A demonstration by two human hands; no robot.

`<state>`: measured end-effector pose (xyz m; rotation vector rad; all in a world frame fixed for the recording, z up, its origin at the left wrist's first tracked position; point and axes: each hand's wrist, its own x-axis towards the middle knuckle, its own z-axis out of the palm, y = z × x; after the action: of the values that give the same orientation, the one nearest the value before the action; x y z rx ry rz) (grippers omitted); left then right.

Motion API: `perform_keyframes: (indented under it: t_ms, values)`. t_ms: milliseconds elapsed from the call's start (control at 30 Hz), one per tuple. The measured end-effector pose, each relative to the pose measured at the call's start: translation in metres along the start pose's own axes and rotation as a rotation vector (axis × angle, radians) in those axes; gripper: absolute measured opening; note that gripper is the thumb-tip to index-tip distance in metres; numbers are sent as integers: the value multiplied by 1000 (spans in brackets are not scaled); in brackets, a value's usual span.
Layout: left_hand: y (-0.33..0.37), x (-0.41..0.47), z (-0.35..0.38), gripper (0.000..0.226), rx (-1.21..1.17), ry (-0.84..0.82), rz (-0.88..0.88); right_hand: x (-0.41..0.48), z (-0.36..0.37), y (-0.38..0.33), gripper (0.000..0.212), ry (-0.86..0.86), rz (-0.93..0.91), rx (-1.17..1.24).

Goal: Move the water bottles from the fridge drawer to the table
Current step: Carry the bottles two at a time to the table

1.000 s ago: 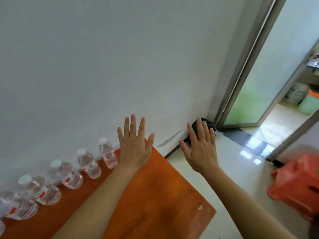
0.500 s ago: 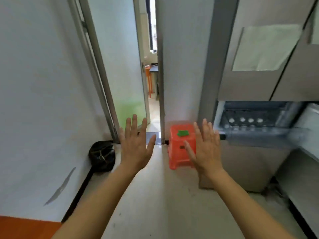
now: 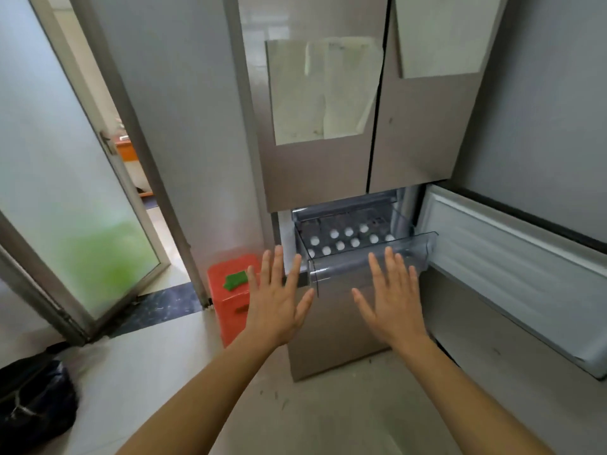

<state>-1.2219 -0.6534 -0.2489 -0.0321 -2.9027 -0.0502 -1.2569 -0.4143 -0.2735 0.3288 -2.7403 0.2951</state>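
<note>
left hand (image 3: 279, 303), right hand (image 3: 392, 305), approx 10 water bottles (image 3: 355, 242), 1 drawer (image 3: 354, 269), 1 stool (image 3: 230, 307), 1 blk bag (image 3: 33, 399)

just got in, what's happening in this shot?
A person faces the fridge, left hand and right hand both open and empty, held out toward the pulled-out clear fridge drawer. Several water bottles stand in it, white caps up; none is touched yet. A red stool sits beside the fridge.

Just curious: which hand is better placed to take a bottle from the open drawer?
Probably the right hand: it is raised straight before the drawer holding the bottles. The left hand sits off its left corner, before the stool.
</note>
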Motion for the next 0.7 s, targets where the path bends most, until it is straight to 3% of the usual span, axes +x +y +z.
perform_keyframes:
  t_ms: [133, 433, 700]
  values:
    - [13, 83, 34, 75, 15, -159, 87, 58, 19, 48, 86, -113, 115, -55]
    - [57, 221, 88, 80, -8, -299, 166, 152, 54, 143, 82, -247, 236, -58]
    - [99, 305, 154, 77, 1, -373, 33, 265, 115, 216, 78, -423, 104, 26]
